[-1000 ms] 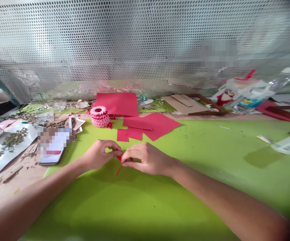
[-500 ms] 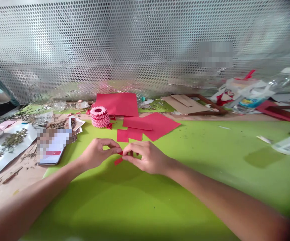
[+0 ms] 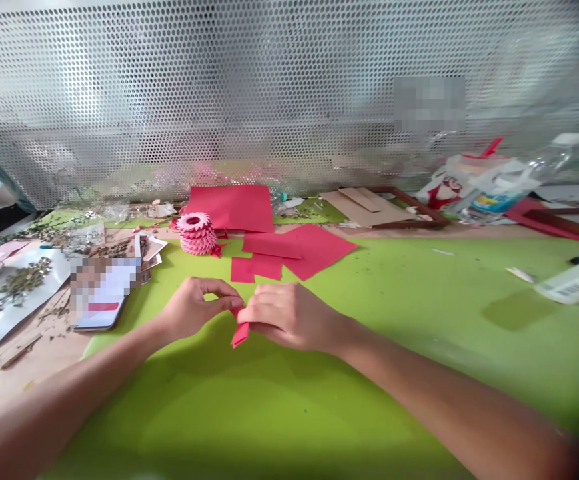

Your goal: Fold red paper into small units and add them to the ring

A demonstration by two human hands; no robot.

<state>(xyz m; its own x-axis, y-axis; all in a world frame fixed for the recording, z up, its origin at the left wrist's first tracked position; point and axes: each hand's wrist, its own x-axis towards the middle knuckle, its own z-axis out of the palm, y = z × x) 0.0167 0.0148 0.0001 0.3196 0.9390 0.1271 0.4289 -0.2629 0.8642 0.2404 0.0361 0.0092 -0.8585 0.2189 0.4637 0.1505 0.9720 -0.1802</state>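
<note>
A small folded red paper strip (image 3: 240, 335) is held between my two hands above the green mat (image 3: 279, 407). My left hand (image 3: 197, 308) pinches its upper end between thumb and fingertips. The fingers of my right hand (image 3: 289, 315) close round the middle of the strip, hiding part of it, and the lower end sticks out below them. Just beyond my hands lie red paper pieces (image 3: 268, 266) and a larger red sheet (image 3: 322, 250). A ring-shaped pink and red folded-paper piece (image 3: 198, 235) stands behind my left hand.
At the left are a phone (image 3: 104, 303) and dried plant bits on white paper (image 3: 52, 283). Another red sheet (image 3: 232, 208) and brown cardboard (image 3: 364, 205) lie at the back. A plastic bag (image 3: 469, 180) and a white bottle (image 3: 572, 280) are at the right.
My right fingers have closed further over the strip. More of its lower end shows, and it reaches nearer to me. The view has shifted slightly.
</note>
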